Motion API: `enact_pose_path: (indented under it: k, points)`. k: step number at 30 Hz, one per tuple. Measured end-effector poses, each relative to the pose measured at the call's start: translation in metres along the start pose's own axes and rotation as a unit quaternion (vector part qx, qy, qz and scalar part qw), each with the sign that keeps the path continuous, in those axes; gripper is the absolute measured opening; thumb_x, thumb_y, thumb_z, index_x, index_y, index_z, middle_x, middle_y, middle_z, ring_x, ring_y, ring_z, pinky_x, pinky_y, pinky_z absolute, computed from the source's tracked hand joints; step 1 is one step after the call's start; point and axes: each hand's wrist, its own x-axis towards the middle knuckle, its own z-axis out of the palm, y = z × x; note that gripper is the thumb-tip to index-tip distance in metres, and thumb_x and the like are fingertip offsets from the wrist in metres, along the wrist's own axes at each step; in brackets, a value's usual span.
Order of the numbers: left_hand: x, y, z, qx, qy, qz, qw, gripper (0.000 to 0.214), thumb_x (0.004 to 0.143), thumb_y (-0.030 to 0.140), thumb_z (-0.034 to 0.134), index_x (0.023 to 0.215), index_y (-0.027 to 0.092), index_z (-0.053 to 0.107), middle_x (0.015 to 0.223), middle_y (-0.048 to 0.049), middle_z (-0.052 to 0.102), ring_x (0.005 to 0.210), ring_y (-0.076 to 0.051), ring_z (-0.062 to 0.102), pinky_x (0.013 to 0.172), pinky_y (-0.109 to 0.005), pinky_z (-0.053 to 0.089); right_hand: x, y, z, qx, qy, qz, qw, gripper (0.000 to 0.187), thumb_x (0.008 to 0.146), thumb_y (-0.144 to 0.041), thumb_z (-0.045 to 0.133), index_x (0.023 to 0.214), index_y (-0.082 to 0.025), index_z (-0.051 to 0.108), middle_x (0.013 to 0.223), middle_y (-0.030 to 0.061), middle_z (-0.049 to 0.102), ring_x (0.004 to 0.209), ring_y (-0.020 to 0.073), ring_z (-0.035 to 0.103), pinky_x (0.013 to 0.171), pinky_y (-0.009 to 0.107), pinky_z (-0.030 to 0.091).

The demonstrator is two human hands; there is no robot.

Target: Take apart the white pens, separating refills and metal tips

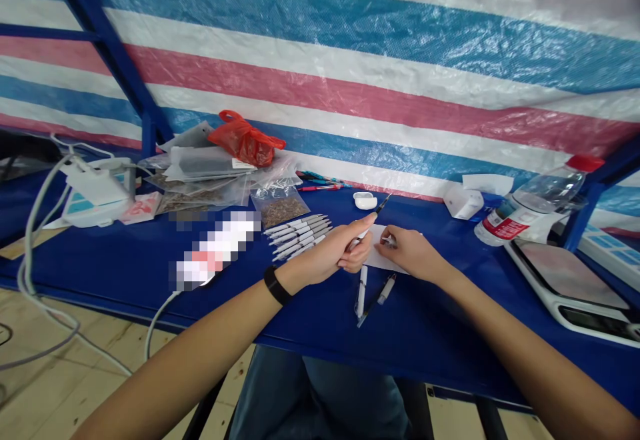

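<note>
My left hand (340,247), with a black band on the wrist, is closed around a pen (381,205) whose dark end points up and away. Just to its right, my right hand (413,251) pinches a small pale piece, perhaps a pen part; my fingers hide most of it. Under both hands lies a sheet of white paper (383,258). Nearer to me on the blue table, a white pen (361,287) rests beside a clear pen with a grey grip (387,289). A row of several white and grey pens (299,235) lies left of my left hand.
A white earbud case (365,201) sits behind my hands. Bags of dried plant bits (283,210) and a red plastic bag (245,140) are piled back left. On the right stand a bottle (540,200) and a scale (570,280). A cable (155,320) hangs over the front edge.
</note>
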Motion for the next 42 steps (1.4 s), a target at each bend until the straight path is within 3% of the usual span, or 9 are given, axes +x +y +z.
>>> enact_pose_path:
  k: [7, 10, 12, 15, 17, 20, 26, 32, 42]
  points:
    - [0.0, -0.001, 0.002, 0.033, 0.009, -0.004, 0.999, 0.061, 0.105, 0.054, 0.042, 0.055, 0.02, 0.036, 0.045, 0.0076, 0.024, 0.041, -0.007, 0.02, 0.047, -0.024, 0.021, 0.003, -0.006, 0.001, 0.031, -0.001, 0.014, 0.999, 0.014, 0.085, -0.025, 0.063, 0.072, -0.02, 0.059, 0.071, 0.0065, 0.069, 0.067, 0.02, 0.062, 0.06, 0.029, 0.037]
    - [0.0, -0.001, 0.002, 0.044, 0.015, -0.006, 0.999, 0.063, 0.102, 0.059, 0.045, 0.054, 0.02, 0.035, 0.045, 0.0077, 0.023, 0.041, -0.006, 0.02, 0.047, -0.024, 0.02, 0.001, -0.004, -0.006, 0.133, 0.011, 0.022, 0.991, 0.014, 0.08, -0.027, 0.061, 0.068, -0.02, 0.059, 0.067, 0.0023, 0.064, 0.061, 0.0164, 0.056, 0.059, 0.028, 0.038]
    - [-0.001, 0.0, 0.003, 0.057, 0.015, -0.011, 0.998, 0.064, 0.1, 0.062, 0.048, 0.054, 0.02, 0.034, 0.045, 0.0079, 0.023, 0.041, -0.006, 0.019, 0.048, -0.025, 0.019, -0.002, -0.003, -0.013, 0.285, 0.027, 0.028, 0.958, 0.013, 0.075, -0.03, 0.063, 0.067, -0.02, 0.06, 0.059, -0.0023, 0.055, 0.053, 0.013, 0.047, 0.054, 0.028, 0.035]
    - [-0.003, 0.002, 0.006, 0.081, -0.014, -0.034, 0.996, 0.063, 0.097, 0.062, 0.053, 0.054, 0.02, 0.034, 0.047, 0.0077, 0.025, 0.043, -0.006, 0.02, 0.048, -0.026, 0.016, -0.01, -0.004, -0.021, 0.51, 0.059, 0.007, 0.858, 0.016, 0.072, -0.034, 0.068, 0.068, -0.022, 0.059, 0.048, -0.0105, 0.032, 0.042, 0.008, 0.024, 0.046, 0.026, 0.024]
    - [-0.004, 0.003, 0.009, 0.093, -0.04, -0.053, 0.993, 0.062, 0.098, 0.06, 0.053, 0.054, 0.02, 0.033, 0.048, 0.0077, 0.024, 0.044, -0.006, 0.021, 0.048, -0.026, 0.015, -0.017, -0.008, -0.026, 0.591, 0.086, -0.033, 0.801, 0.019, 0.075, -0.036, 0.07, 0.069, -0.023, 0.058, 0.047, -0.0131, 0.022, 0.041, 0.0068, 0.014, 0.044, 0.026, 0.02]
    - [-0.004, 0.002, 0.013, 0.111, -0.049, -0.067, 0.99, 0.061, 0.1, 0.056, 0.049, 0.054, 0.02, 0.032, 0.049, 0.0076, 0.023, 0.045, -0.006, 0.02, 0.049, -0.027, 0.015, -0.026, -0.015, -0.03, 0.622, 0.12, -0.1, 0.767, 0.02, 0.082, -0.038, 0.072, 0.073, -0.024, 0.061, 0.047, -0.0134, 0.02, 0.041, 0.0071, 0.011, 0.044, 0.026, 0.02]
    - [-0.003, 0.003, 0.012, 0.135, -0.023, -0.061, 0.989, 0.061, 0.098, 0.053, 0.05, 0.051, 0.02, 0.031, 0.047, 0.0074, 0.024, 0.044, -0.005, 0.02, 0.048, -0.027, 0.014, -0.034, -0.02, -0.031, 0.604, 0.18, -0.168, 0.758, 0.022, 0.086, -0.042, 0.075, 0.079, -0.026, 0.062, 0.048, -0.0131, 0.021, 0.042, 0.0074, 0.012, 0.045, 0.026, 0.021]
    - [-0.003, 0.003, 0.011, 0.14, -0.03, -0.054, 0.988, 0.06, 0.098, 0.054, 0.05, 0.052, 0.02, 0.03, 0.048, 0.0076, 0.023, 0.044, -0.005, 0.02, 0.048, -0.027, 0.013, -0.036, -0.017, -0.03, 0.614, 0.192, -0.202, 0.739, 0.014, 0.088, -0.035, 0.076, 0.081, -0.026, 0.068, 0.049, -0.0122, 0.025, 0.042, 0.0072, 0.012, 0.046, 0.026, 0.019]
    - [-0.004, 0.004, 0.01, 0.151, -0.013, -0.066, 0.986, 0.061, 0.097, 0.055, 0.051, 0.051, 0.02, 0.03, 0.048, 0.0077, 0.023, 0.045, -0.005, 0.02, 0.048, -0.027, 0.014, -0.037, -0.017, -0.026, 0.555, 0.226, -0.194, 0.777, 0.022, 0.085, -0.043, 0.08, 0.08, -0.025, 0.067, 0.049, -0.0107, 0.034, 0.042, 0.0082, 0.02, 0.045, 0.026, 0.025]
